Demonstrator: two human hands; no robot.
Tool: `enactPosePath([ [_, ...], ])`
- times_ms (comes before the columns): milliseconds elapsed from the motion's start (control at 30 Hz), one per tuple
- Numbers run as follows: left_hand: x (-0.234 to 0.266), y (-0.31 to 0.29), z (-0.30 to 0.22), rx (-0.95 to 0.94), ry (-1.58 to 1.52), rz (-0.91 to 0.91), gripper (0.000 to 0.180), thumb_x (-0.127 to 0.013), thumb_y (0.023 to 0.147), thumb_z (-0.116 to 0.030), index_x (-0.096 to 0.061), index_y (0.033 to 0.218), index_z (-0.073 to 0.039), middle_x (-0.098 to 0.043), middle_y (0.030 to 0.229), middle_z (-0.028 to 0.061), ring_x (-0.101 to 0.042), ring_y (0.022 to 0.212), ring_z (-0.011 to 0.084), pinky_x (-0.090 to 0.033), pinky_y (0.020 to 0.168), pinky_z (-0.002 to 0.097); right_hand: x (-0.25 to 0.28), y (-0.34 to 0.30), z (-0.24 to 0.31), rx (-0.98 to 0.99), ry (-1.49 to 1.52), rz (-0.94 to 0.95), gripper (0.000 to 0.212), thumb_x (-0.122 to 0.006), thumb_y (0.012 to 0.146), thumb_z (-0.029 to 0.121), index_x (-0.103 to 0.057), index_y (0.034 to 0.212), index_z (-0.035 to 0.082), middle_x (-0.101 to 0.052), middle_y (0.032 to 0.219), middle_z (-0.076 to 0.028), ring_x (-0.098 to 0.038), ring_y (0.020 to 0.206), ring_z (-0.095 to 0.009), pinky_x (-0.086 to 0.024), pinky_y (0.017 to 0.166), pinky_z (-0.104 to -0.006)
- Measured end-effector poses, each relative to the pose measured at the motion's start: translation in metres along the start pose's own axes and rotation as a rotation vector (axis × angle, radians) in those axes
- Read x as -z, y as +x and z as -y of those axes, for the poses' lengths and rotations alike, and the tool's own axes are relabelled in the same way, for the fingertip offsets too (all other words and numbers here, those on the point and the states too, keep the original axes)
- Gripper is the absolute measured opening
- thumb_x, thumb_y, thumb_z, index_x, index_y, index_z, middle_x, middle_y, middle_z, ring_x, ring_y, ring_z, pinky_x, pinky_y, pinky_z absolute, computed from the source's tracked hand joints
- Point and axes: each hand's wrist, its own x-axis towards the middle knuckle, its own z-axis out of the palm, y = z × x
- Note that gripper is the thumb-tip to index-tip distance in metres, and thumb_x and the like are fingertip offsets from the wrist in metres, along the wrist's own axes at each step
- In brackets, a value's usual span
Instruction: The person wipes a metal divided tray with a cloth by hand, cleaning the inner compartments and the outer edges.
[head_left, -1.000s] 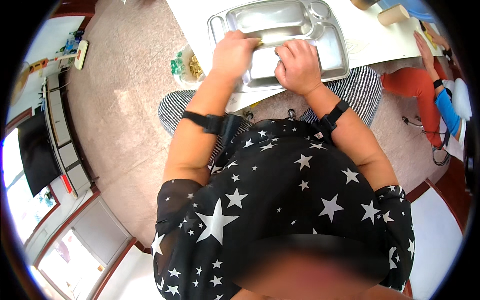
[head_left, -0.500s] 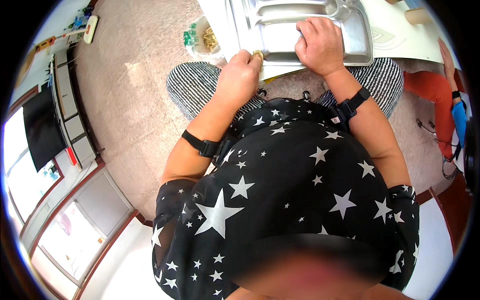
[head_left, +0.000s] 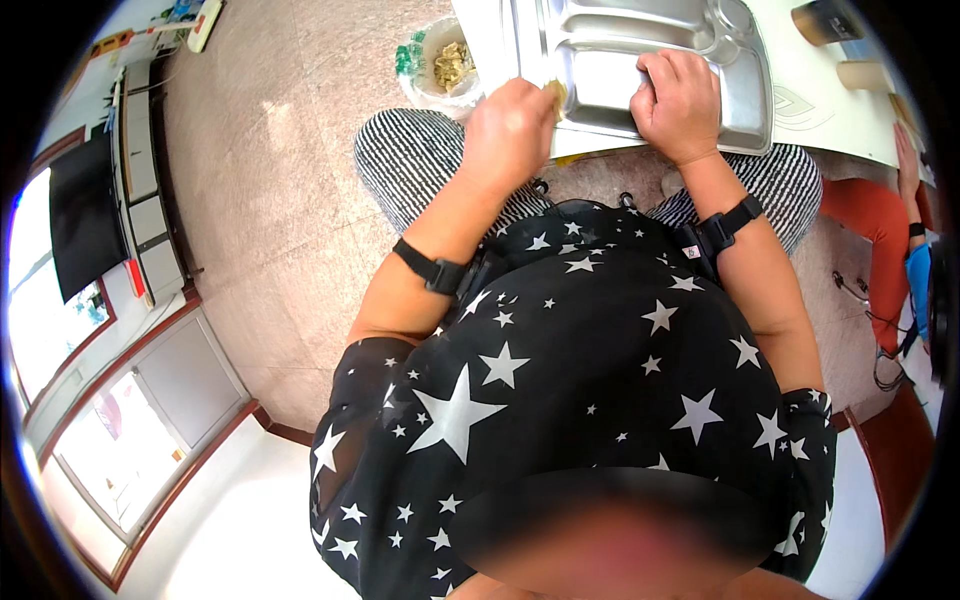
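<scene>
My left hand is slightly blurred and closed, its thumb and fingers at the near left corner of a shiny steel compartment tray. A small yellowish-gold piece shows at its fingertips; its exact kind is unclear. My right hand is curled over the tray's near compartments, fingers bent toward the thumb. Whatever lies between those fingers, if anything, is hidden. The tray rests at the near edge of a white table, above my knees.
Left of the table, a whitish bin holds crumpled golden pieces. At the table's right are a dark jar and a tan cylinder. Another person's hand and orange-clad leg appear at far right.
The scene has shifted rightward in the picture, bringing the dark jar into sight. My left hand stays at the tray's corner with the gold piece; my right hand remains curled over the tray.
</scene>
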Motion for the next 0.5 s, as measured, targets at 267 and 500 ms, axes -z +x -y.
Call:
enactPosePath([
  [267, -0.006, 0.024, 0.056, -0.031, 0.238, 0.048, 0.015, -0.070, 0.085, -0.006, -0.077, 0.097, -0.003, -0.065, 0.085, 0.0157, -0.067, 0.078, 0.0358, -0.057, 0.069, 0.0439, 0.001, 0.001, 0.000, 0.001, 0.015, 0.019, 0.023, -0.065, 0.072, 0.013, -0.064, 0.095, 0.014, -0.062, 0.095, -0.004, -0.061, 0.095, -0.028, -0.048, 0.080, -0.0434],
  [500, 0.021, 0.006, 0.038, 0.004, 0.086, 0.241, 0.013, -0.071, 0.085, -0.007, -0.077, 0.095, -0.001, -0.067, 0.084, 0.0186, -0.068, 0.077, 0.0359, -0.056, 0.067, 0.0430, 0.006, 0.002, 0.004, -0.036, 0.052, 0.053, 0.025, -0.065, 0.072, 0.013, -0.065, 0.098, 0.012, -0.061, 0.098, -0.006, -0.059, 0.096, -0.029, -0.047, 0.083, -0.0444],
])
